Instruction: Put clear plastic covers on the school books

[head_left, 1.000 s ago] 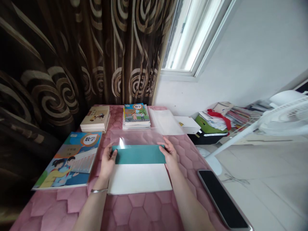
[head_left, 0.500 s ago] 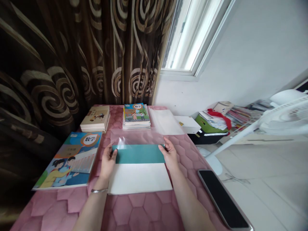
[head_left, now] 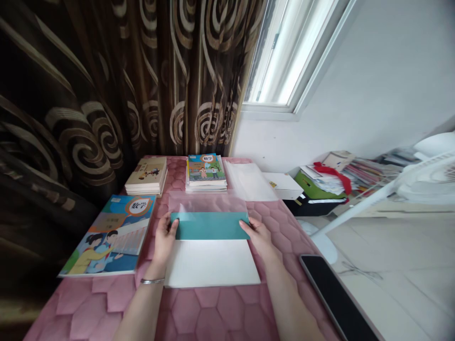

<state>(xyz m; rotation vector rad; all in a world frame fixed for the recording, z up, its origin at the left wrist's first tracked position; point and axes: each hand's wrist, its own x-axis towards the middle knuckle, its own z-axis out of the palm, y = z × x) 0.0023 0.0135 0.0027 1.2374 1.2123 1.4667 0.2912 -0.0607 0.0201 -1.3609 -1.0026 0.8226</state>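
Note:
A book lies open in front of me, its white page [head_left: 212,263] facing up and its teal cover flap [head_left: 209,225] folded toward me. A clear plastic cover sheet [head_left: 207,202] lies flat beyond the teal strip. My left hand [head_left: 164,238] pinches the left end of the teal flap, thumb on top. My right hand [head_left: 259,235] holds the right end, fingers curled on the edge. A thin bracelet circles my left wrist.
A colourful maths textbook [head_left: 110,236] lies to the left on the pink quilted table [head_left: 213,312]. Two book stacks [head_left: 146,175] [head_left: 206,171] and a clear sleeve [head_left: 249,181] sit at the back. A black phone [head_left: 336,296] lies at the right edge; a white fan [head_left: 419,182] stands beyond.
The view has shifted slightly to the left, so things sit further right in the picture. My right hand has slid a little down the flap's right end; the left hand keeps its grip.

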